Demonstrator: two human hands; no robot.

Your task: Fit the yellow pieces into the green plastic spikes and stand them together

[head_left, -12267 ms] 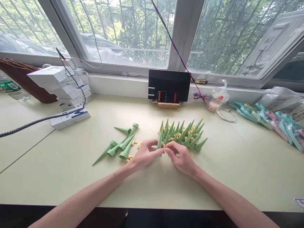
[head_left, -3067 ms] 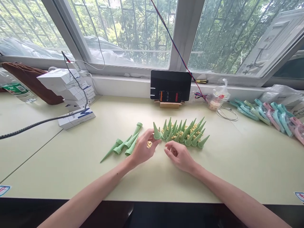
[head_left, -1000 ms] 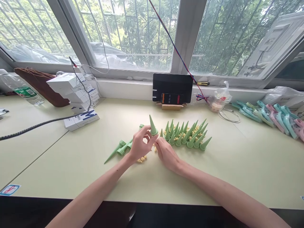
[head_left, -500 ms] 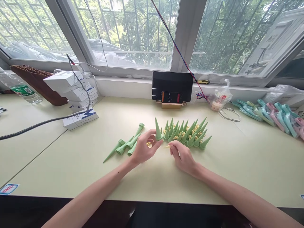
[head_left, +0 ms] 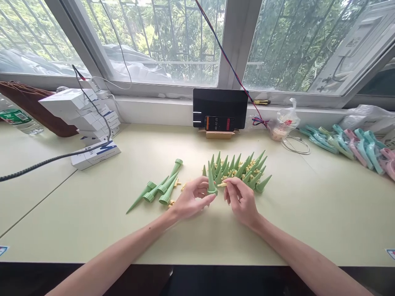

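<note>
My left hand point(head_left: 193, 198) is closed on a green plastic spike point(head_left: 211, 181), held with its point up and its wide ribbed cap down. Between the thumb and fingers of my right hand point(head_left: 240, 199) is a small pale yellow plastic piece point(head_left: 221, 185), its tip pointing left, close to the spike's lower end. Behind both hands, several green spikes point(head_left: 242, 166) stand points up in a dense group, with small yellow parts point(head_left: 253, 162) among them. To the left lie several loose green spikes point(head_left: 166, 191), and a few yellow pieces point(head_left: 176, 182) show beside them.
A phone point(head_left: 219, 123) with a running timer leans on a black tablet point(head_left: 220, 102) at the back. White boxes point(head_left: 95, 154) are stacked at left, with a dark cable point(head_left: 55, 161) across them. A bagged cup point(head_left: 284, 125) and pastel plastic-wrapped items point(head_left: 354, 146) are at right.
My right hand has lifted the yellow piece and turned it, bringing it nearer the green spike. My left hand keeps hold of the spike. The camera view has shifted slightly.
</note>
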